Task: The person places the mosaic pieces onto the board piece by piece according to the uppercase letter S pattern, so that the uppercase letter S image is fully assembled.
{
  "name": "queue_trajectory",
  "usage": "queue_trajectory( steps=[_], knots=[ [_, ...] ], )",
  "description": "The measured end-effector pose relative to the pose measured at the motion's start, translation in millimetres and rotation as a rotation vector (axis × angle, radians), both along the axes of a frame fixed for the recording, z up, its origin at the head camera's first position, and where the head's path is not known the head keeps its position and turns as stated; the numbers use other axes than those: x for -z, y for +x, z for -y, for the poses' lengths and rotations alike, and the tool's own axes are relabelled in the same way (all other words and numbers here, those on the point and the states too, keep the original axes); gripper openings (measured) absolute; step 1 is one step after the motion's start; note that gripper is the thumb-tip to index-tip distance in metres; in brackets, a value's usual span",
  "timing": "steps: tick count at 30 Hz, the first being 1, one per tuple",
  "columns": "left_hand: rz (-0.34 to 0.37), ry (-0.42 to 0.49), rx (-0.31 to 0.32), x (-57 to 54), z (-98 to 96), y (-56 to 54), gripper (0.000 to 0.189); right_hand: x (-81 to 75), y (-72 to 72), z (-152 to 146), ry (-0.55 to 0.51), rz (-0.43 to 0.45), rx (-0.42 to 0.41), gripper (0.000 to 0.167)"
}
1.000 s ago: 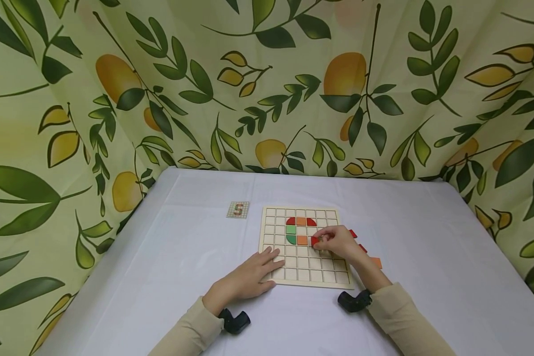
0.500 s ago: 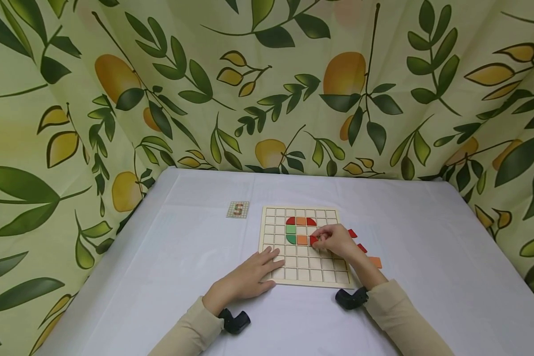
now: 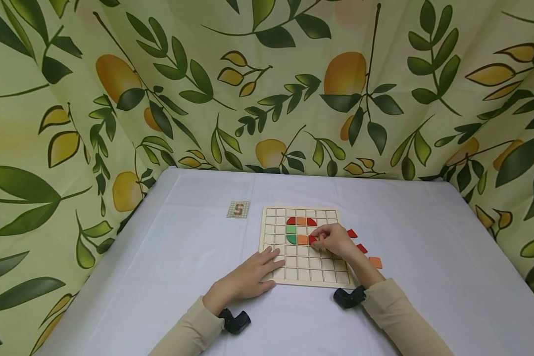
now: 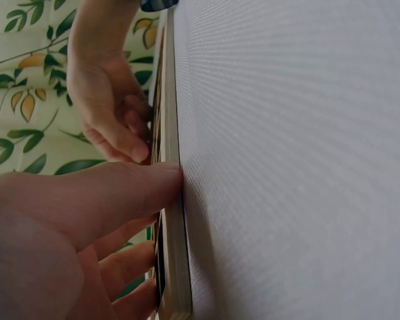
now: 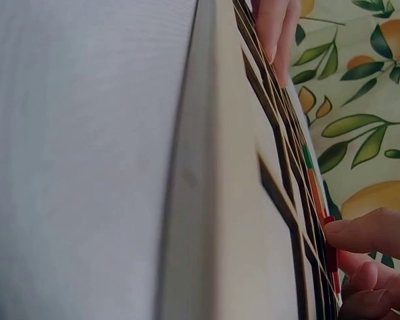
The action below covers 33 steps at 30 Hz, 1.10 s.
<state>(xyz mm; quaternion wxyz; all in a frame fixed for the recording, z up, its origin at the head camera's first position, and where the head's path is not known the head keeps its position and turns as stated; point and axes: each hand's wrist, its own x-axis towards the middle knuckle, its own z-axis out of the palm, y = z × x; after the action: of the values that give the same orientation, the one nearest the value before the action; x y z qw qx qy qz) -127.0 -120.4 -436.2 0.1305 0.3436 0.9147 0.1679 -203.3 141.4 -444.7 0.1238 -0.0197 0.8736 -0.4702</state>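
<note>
A wooden grid board [image 3: 309, 276] lies on the table with red, orange and green tiles set in some of its squares. My right hand [image 3: 335, 240] pinches a red tile [image 3: 313, 240] over the square to the right of the lower orange tile [image 3: 302, 240]. In the right wrist view the red tile [image 5: 331, 248] stands a little proud of the grid, with a fingertip on it. My left hand [image 3: 251, 274] rests with fingers spread on the board's near left corner. The left thumb [image 4: 120, 197] lies against the board's near edge in the left wrist view.
Two loose red tiles [image 3: 362, 248] and an orange tile [image 3: 375, 262] lie right of the board. A small pattern card [image 3: 238, 209] with an S-like figure lies beyond its left side. A leaf-print curtain [image 3: 267, 89] hangs behind the white table [image 3: 182, 237].
My right hand has shifted slightly left with the red tile, bringing it up against the lower orange tile. The left hand stays in place.
</note>
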Motion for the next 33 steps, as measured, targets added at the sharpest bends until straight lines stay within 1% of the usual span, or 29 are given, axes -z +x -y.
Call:
queue_trajectory(
  steps=[8, 16, 26, 33],
  knots=[
    [-0.005, 0.002, 0.002, -1.3, -0.7, -0.6, 0.050, 1.6, -1.3, 0, 0.015, -0.013, -0.002, 0.022],
    [-0.010, 0.001, 0.003, -1.8, -0.9, -1.2, 0.050, 1.1, -2.4, 0, 0.027, -0.003, 0.015, 0.022],
    [0.002, 0.000, -0.002, -2.2, -1.0, -0.9, 0.050, -3.1, 2.9, -6, -0.007, 0.023, 0.023, 0.025],
    [0.007, -0.001, -0.007, -1.0, -0.3, -0.8, 0.051, -1.8, 8.5, -14, -0.004, -0.009, 0.013, 0.023]
  ],
)
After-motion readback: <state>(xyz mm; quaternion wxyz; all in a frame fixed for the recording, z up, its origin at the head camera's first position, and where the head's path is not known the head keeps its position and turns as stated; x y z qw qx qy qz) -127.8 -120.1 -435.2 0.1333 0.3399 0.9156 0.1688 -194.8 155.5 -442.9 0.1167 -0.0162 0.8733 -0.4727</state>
